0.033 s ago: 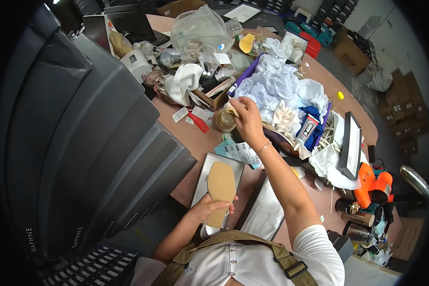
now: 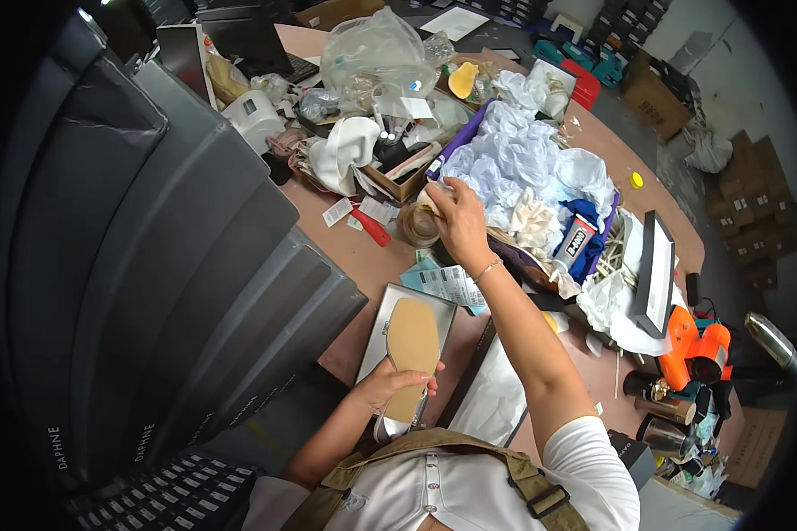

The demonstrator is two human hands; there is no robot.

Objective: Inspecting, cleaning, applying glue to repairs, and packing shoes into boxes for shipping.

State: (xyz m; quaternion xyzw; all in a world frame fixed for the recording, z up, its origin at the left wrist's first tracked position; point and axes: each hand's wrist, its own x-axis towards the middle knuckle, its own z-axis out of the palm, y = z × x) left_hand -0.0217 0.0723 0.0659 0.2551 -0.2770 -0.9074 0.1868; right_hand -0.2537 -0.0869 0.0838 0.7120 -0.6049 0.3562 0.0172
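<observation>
In my left hand is a shoe held sole up. Its tan sole faces me, and the fingers wrap round its narrow middle. Under it lies an open shallow box or lid with a pale inside. My right hand reaches forward, its fingers closed on a pale, soft-looking piece, perhaps cloth or sponge. That piece is at the mouth of a round brownish container; the fingers partly hide where they meet. Beside the container lie a red-handled tool and a printed label sheet.
Tall dark shoe boxes are stacked close on my left. A purple-edged bin of crumpled white paper stands beyond my right hand, with a glue tube on top. An orange heat-gun-like tool and metal cups sit at the right.
The view shifts very slightly. Both hands keep their hold and place.
</observation>
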